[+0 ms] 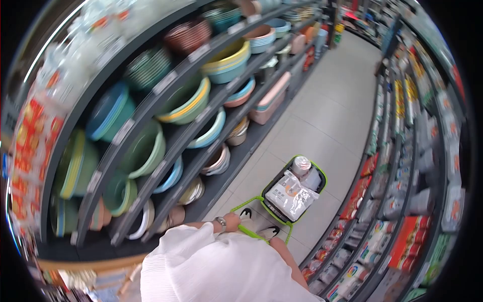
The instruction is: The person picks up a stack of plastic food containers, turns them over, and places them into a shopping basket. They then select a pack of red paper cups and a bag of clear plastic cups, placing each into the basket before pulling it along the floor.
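A shopping basket (322,187) with a bright green rim and dark body is low over the tiled aisle, just ahead of my feet. Its green handle (290,232) reaches back toward my body. My left hand (231,221), with a watch (220,221) at the wrist, is closed on the handle's left part. My right hand (276,242) is at the handle's right part and looks closed round it, its fingers mostly hidden. Inside the basket lie a white plastic-wrapped package (291,194), a round clear-wrapped item (302,165) and a greyish pack (312,179).
Shelves on the left hold stacked plastic basins (186,103) and pink bins (271,98). Packaged goods (410,241) fill the right-hand shelves. Between them runs a grey tiled floor (327,95). My shoes (269,232) show behind the basket.
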A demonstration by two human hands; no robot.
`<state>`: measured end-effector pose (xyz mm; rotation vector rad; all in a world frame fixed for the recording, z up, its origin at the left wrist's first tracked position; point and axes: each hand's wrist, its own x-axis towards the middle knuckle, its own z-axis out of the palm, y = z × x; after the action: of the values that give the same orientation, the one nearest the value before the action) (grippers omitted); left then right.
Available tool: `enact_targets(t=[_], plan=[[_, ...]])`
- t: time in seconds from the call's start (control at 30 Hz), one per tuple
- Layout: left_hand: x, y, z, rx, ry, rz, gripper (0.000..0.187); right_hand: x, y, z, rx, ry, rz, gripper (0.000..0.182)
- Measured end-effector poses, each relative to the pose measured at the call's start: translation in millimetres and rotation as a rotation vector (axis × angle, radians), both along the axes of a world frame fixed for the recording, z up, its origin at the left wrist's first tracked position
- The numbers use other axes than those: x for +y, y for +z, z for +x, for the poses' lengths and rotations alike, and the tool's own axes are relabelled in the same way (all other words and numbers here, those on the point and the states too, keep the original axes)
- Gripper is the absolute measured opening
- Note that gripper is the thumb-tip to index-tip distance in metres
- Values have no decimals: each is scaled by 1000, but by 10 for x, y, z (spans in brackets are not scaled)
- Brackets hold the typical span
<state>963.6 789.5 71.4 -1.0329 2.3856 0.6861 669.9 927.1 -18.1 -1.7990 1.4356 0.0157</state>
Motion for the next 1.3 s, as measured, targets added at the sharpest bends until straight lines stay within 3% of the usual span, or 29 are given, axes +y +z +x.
enact_targets(t=[0.07, 0.17, 0.27, 0.43, 0.57, 0.63, 0.87, 1.03, 1.3], plan=[[323, -151, -110, 40, 20, -9, 24, 210, 199, -346, -41, 212, -87, 26], [636, -207, -212, 145, 34, -73, 24, 326, 242, -554, -56, 289, -140, 23], [795, -39, -199, 195, 73, -89, 23, 373, 205, -578, -33, 314, -66, 21], [1239, -537, -133, 338, 128, -117, 21, 667, 223, -578, 20, 249, -77, 21], [1422, -282, -8, 375, 80, -111, 20, 1009, 300, -496, 79, 226, -43, 21], [1576, -279, 67, 346, 34, -71, 21, 1121, 706, -262, 125, 168, -17, 22], [2410, -445, 520, 351, 36, -61, 23, 1793, 718, 121, 115, 197, 18, 33], [2817, -189, 708, 297, 97, -47, 24, 1929, 887, 392, 204, 313, 26, 40], [3418, -130, 968, 221, 240, -1, 27, 2316, 698, 506, 137, 402, -6, 30]])
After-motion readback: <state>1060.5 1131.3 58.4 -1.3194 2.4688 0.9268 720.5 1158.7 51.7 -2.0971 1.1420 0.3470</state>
